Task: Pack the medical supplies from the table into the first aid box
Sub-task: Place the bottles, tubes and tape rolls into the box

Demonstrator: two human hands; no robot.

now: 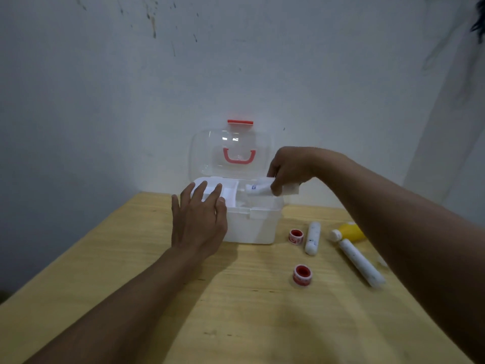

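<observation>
The right hand (288, 169) pinches a soft, light white packet (265, 189) mid-length over the first aid box (252, 224), at 12 o'clock on the surface (131, 258). The left hand's (199, 219) grip is released, fingers flat on the box's rim; the packet probably crumples if squeezed.

Box (252, 227) mouth open; upright lid (231, 153) blocks rear; left hand (199, 222) covers front-left rim; table (131, 258) left side free.

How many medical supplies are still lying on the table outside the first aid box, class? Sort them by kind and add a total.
Red and white tape rolls: 2
White tubes: 2
Yellow bottle with a white cap: 1
Total: 5
</observation>
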